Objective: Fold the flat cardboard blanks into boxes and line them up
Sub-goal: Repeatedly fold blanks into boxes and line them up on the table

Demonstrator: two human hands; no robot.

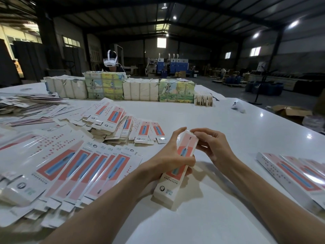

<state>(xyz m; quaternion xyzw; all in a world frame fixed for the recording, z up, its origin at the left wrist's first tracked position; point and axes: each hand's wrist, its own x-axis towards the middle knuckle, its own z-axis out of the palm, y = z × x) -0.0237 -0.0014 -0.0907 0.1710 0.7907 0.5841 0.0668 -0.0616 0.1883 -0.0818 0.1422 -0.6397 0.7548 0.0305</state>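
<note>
I hold one box point(173, 188) in the centre of the frame, long and narrow, its far end tipped up and away from me and its near end low over the table point(228, 217). I cannot tell whether that end touches the surface. My left hand point(173, 160) is wrapped round the middle of the box, fingers curled across its printed face, with the forefinger stretched up along the left edge. My right hand point(211, 145) comes in from the right, its fingertips bent and pinching the far end of the box.

Flat blanks point(79, 173) lie fanned out in the lower left, overlapping one another (red and blue print, glossy under the lights). A looser pile of blanks point(112, 124) sits behind them, left of centre. At the right edge finished boxes point(290, 175) lie side by side, touching.

Along the far side of the table stand wrapped bundles point(140, 90) in a row. A white controller point(238, 106) lies alone right of them. Behind the bundles, upper left of centre, a person wears a white headset point(110, 62).
</note>
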